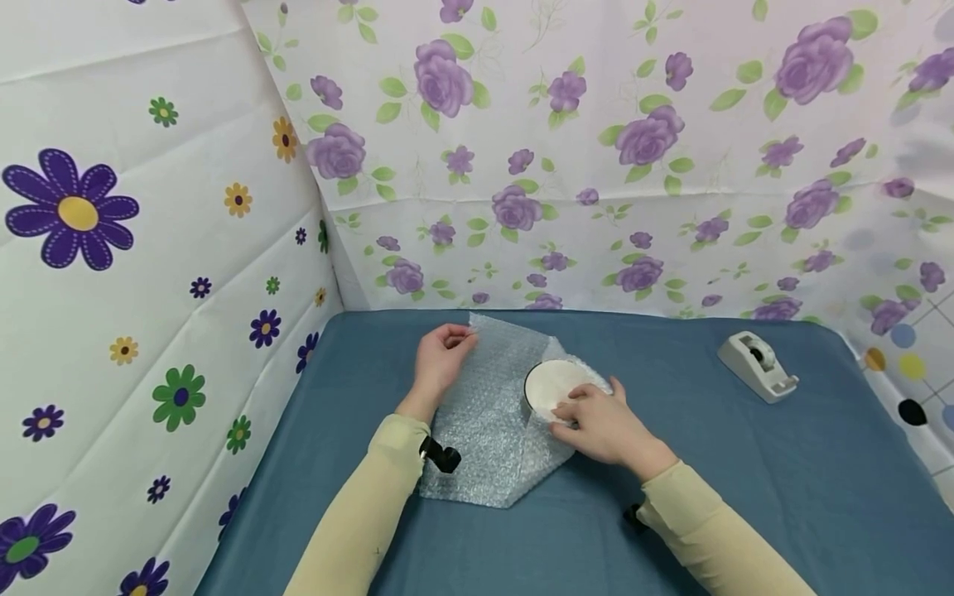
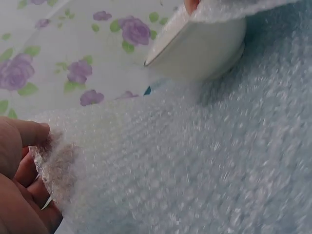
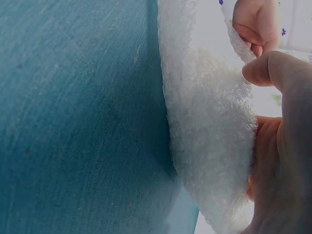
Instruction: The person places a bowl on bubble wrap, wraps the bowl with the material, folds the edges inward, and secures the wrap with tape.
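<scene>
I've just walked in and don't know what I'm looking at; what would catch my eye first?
Probably the purple-flowered backdrop rising behind the blue table. Next, near the middle, a pale, dark-rimmed bowl on bubble wrap, whose far-left corner the left hand pinches while the right hand reaches over the bowl's near-right side. Off right sits a white tape dispenser.

A makeshift, draped-off packing corner, though whether in a home or a studio cannot be told. A purple-rose sheet (image 1: 514,248) hangs behind, a daisy-print sheet (image 1: 171,314) at the left; blue cloth (image 1: 842,497) covers the worktop (image 1: 671,381), which carries bubble wrap (image 1: 480,406) and a tape dispenser (image 1: 758,367).
</scene>
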Motion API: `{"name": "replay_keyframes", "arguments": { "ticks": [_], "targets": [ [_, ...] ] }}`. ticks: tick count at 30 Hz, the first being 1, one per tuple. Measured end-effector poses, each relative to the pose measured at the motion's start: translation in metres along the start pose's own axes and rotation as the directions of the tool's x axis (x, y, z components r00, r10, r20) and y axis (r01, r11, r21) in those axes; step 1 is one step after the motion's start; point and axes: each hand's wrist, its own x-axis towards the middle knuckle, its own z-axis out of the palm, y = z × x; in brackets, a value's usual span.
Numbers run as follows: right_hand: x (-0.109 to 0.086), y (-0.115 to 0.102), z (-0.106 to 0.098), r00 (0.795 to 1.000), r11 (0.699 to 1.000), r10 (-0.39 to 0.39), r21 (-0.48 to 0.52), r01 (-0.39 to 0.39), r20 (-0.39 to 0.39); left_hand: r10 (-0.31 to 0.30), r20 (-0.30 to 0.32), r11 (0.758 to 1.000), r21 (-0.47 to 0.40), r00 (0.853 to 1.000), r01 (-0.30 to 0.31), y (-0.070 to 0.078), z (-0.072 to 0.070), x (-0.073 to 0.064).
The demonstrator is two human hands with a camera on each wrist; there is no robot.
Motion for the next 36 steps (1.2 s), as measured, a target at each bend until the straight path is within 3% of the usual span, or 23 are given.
{"name": "replay_keyframes", "arguments": {
  "ticks": [10, 16, 18, 22, 28, 33, 36],
  "targets": [
    [0.000, 0.000, 0.000, 0.999, 0.999, 0.029, 0.016, -0.029, 0.012, 0.100, -0.111, 0.990, -0.089, 0.989, -0.111, 0.000, 0.020, -0.028],
    [-0.001, 0.002, 0.001, 0.999, 0.999, 0.044, 0.006, -0.044, 0.014, 0.134, -0.160, 0.953, -0.250, 0.978, -0.172, 0.002, 0.038, -0.041],
    [-0.001, 0.003, 0.001, 0.999, 0.999, 0.047, -0.004, -0.047, 0.010, 0.147, -0.154, 0.946, -0.266, 0.977, -0.184, 0.000, 0.044, -0.045],
    [0.000, 0.003, 0.002, 0.999, 0.999, 0.041, 0.002, -0.041, 0.004, 0.158, -0.134, 0.954, -0.235, 0.978, -0.186, -0.003, 0.053, -0.052],
    [0.001, 0.002, 0.004, 0.999, 0.999, 0.042, 0.014, -0.042, 0.020, 0.173, -0.123, 0.970, -0.148, 0.977, -0.191, -0.006, 0.054, -0.059],
    [0.002, 0.001, 0.005, 0.999, 0.999, 0.049, 0.011, -0.049, 0.018, 0.240, -0.105, 0.967, -0.058, 0.965, -0.247, -0.005, 0.057, -0.062],
    [0.002, 0.000, 0.004, 0.998, 0.998, 0.054, 0.015, -0.055, 0.020, 0.301, -0.096, 0.954, 0.009, 0.949, -0.301, -0.004, 0.059, -0.065]
  ]
}}
